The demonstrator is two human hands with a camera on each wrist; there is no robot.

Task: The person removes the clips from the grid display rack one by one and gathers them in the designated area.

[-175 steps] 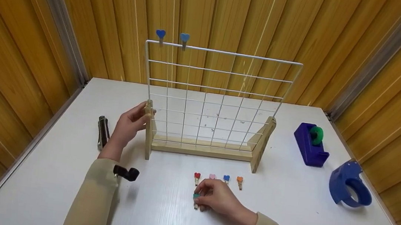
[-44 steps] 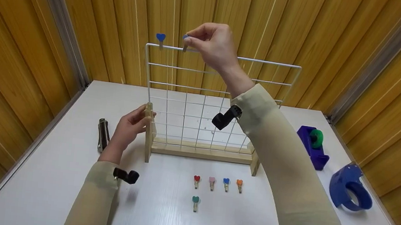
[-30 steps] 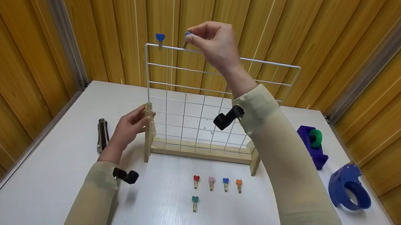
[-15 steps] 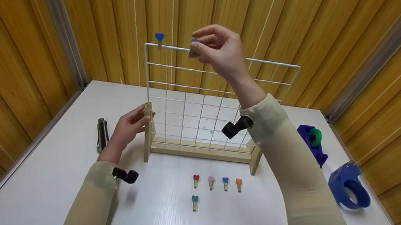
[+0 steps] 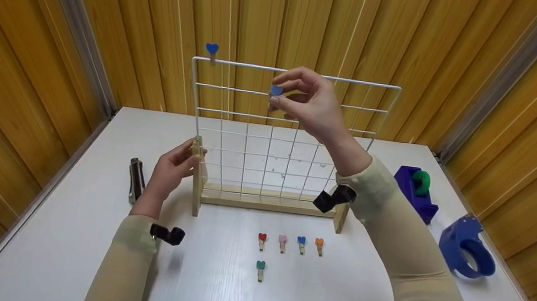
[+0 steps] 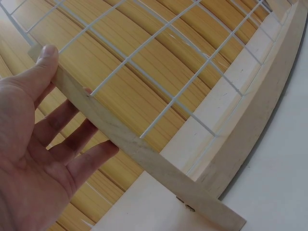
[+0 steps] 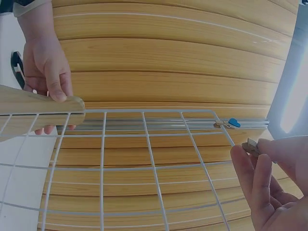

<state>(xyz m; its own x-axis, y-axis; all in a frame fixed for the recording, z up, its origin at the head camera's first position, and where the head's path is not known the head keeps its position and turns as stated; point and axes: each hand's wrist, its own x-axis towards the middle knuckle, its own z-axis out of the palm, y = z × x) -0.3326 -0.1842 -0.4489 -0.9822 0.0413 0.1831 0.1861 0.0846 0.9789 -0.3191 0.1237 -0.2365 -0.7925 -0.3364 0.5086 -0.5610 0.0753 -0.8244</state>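
My right hand (image 5: 320, 106) pinches a small wooden clothespin with a light blue heart (image 5: 276, 90), in front of the white wire grid (image 5: 294, 138). In the right wrist view the clothespin's wooden end (image 7: 250, 147) sticks out between thumb and fingers. My left hand (image 5: 172, 168) grips the left post (image 5: 196, 183) of the grid's wooden stand; in the left wrist view the thumb (image 6: 47, 54) lies on the post and the fingers reach behind it. Another clothespin, with a dark blue heart (image 5: 212, 48), is clipped on the top wire near the left corner.
Red (image 5: 262, 241), pink (image 5: 282, 243), blue (image 5: 301, 244) and orange (image 5: 319, 246) heart clothespins lie in a row before the stand, a green one (image 5: 260, 270) nearer. A purple tape dispenser (image 5: 413, 193) and blue tape cutter (image 5: 458, 245) stand right; a dark stapler-like tool (image 5: 136, 180) lies left.
My right hand took the light blue clothespin off the top wire and has moved down and right with it. Earlier it was at the green clothespin on the table. The left hand stays put.
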